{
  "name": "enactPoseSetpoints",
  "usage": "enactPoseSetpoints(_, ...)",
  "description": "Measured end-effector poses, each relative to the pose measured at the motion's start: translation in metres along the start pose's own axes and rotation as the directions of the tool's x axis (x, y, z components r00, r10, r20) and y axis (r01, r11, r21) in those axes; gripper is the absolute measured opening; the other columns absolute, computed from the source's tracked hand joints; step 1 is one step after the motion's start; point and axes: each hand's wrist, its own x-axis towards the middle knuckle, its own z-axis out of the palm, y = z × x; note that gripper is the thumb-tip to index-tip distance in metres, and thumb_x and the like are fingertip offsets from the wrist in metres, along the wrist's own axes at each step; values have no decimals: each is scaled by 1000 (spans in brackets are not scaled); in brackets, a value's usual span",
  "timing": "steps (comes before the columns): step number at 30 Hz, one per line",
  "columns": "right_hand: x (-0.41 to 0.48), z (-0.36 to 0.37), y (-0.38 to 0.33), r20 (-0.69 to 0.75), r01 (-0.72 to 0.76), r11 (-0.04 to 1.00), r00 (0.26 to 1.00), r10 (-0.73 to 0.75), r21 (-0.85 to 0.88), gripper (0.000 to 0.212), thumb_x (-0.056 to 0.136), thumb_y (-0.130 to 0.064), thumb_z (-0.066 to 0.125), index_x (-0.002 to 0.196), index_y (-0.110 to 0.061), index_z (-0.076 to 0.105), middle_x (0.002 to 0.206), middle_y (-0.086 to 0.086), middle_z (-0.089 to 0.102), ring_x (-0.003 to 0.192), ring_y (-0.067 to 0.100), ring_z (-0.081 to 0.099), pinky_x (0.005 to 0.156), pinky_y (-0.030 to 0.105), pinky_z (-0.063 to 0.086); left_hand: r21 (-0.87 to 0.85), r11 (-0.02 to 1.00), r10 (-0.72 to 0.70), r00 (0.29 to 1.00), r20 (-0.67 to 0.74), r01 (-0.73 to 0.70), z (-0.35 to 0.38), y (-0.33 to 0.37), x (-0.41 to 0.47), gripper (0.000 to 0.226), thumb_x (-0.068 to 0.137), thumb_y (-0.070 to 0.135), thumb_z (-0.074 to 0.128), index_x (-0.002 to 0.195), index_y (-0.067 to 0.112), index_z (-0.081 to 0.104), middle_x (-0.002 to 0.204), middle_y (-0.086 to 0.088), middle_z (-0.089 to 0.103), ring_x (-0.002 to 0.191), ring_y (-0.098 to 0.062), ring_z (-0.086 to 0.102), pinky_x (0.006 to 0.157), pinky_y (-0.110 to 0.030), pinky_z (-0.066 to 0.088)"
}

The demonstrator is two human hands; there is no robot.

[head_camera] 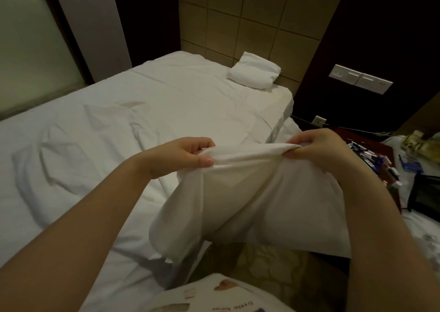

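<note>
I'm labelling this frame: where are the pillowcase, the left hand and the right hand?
pillowcase (262, 204): head view, hanging front panel.
left hand (184, 155): head view, back of hand.
right hand (325, 148): head view, back of hand.

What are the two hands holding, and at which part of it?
Both hands hold a white pillowcase by its upper edge: the left hand pinches the left end and the right hand the right end. The rest hangs down beside the bed.

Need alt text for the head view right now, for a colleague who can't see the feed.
The left hand and right hand pinch the top edge of a white pillowcase, held up beside a bed with a rumpled white sheet. A small white pillow lies at the bed's far end; a cluttered nightstand stands to the right.
</note>
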Motion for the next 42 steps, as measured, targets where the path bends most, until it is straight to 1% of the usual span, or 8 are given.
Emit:
enactPoseSetpoints(3,-2,4,14,-25,-37,999,999,36,-29,17,76,-14,76,68,-27,69,75,-10,64,74,5,54,58,19,38,-178,984,-11,1000,27,15,-6,-7,2,28,70,34,72,94,26,59,81,-3,64,72,-18,61,57,-26,50)
enactPoseSetpoints(11,-4,10,35,-139,-27,999,990,20,-48,9,77,-15,76,75,-22,71,74,-7,65,74,2,54,63,21,43,-108,989,-62,958,281,96,-19,-10,4,40,55,44,86,82,22,67,85,-4,68,80,-19,65,68,-28,54)
enactPoseSetpoints(16,-5,13,37,-159,-58,997,986,50,-46,5,78,-17,75,78,-20,71,76,-9,63,74,2,52,62,21,41,-39,994,-94,978,186,103,-22,-18,4,41,48,39,89,77,16,70,78,-5,66,74,-18,64,64,-26,53)
enactPoseSetpoints(20,-7,17,35,-153,-81,996,985,75,-35,5,78,-15,75,79,-19,71,76,-9,62,74,1,51,67,27,42,-34,993,-107,991,77,110,-22,-19,5,14,70,9,77,63,18,70,65,1,65,61,-11,62,54,-19,49)
enactPoseSetpoints(26,-10,17,35,-106,-87,995,991,83,-41,10,79,-15,74,78,-24,70,80,-11,62,76,3,51,62,21,41,6,998,-68,996,53,68,-29,-17,-1,22,78,13,69,58,22,71,58,9,61,54,-1,54,52,-10,40)
enactPoseSetpoints(30,-11,16,29,-70,-69,996,995,65,-54,10,77,-14,75,77,-22,70,76,-11,62,70,1,51,54,6,39,83,996,-43,987,157,30,-35,-14,-6,13,62,23,79,60,19,67,63,1,59,62,-8,54,63,-18,45)
enactPoseSetpoints(33,-12,20,28,-101,-46,998,994,42,-37,9,77,-12,75,79,-19,70,75,-10,62,70,1,51,53,3,38,208,977,-65,996,53,52,-36,-19,-2,25,66,25,73,56,18,52,62,-1,45,62,-12,41,61,-25,35)
enactPoseSetpoints(42,-20,16,38,-136,-81,997,988,79,-4,17,79,-12,73,72,-26,68,79,-10,62,76,4,53,61,19,39,544,837,138,985,-100,-62,-30,-18,2,30,96,26,51,66,31,48,64,19,53,64,-1,45,62,-14,34)
